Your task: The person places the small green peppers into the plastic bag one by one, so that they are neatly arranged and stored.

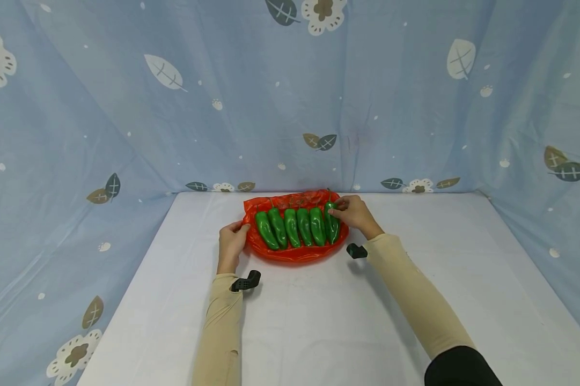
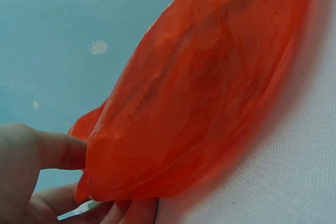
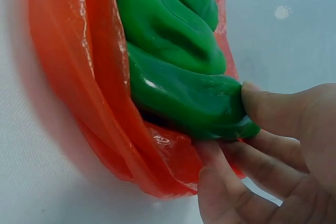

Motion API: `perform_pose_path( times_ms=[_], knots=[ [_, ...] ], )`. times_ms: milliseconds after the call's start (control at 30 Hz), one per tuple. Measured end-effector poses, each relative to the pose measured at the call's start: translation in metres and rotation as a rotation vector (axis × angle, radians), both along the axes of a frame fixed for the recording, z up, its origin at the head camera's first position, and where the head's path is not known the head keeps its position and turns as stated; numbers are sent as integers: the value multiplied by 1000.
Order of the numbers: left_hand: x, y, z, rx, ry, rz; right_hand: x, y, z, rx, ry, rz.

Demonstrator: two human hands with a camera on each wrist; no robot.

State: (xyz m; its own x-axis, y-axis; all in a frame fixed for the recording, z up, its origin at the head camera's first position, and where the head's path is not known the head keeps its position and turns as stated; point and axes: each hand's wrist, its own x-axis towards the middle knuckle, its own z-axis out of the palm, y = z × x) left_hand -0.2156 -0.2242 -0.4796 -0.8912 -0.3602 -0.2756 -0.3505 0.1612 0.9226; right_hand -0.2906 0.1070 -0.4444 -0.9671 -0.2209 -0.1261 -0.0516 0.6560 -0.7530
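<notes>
Several green peppers (image 1: pixel 304 227) lie side by side in a row on a red plastic bag (image 1: pixel 299 256), spread out with its edge turned up around them. At the bag's left side, my left hand (image 1: pixel 232 244) pinches its edge between thumb and fingers; the left wrist view shows the thin red plastic (image 2: pixel 184 103) at the thumb. My right hand (image 1: pixel 356 213) holds the rightmost green pepper (image 3: pixel 184 98) by its upper end, thumb on top and fingers beneath. That pepper's lower end sits inside the bag's folded rim (image 3: pixel 113 114).
A white-covered table (image 1: pixel 318 321) lies under the bag. Behind it hangs a blue curtain (image 1: pixel 270 107) with leaf and flower prints, which also rises at both sides. Small black devices (image 1: pixel 247 281) are worn on both wrists.
</notes>
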Motion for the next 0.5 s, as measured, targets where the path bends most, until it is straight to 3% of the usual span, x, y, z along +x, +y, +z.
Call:
perform_pose_path(
  times_ms=[500],
  knots=[
    [0, 0, 0, 13, 14, 1, -3, -1, -6, 28, 2, -1]
  ],
)
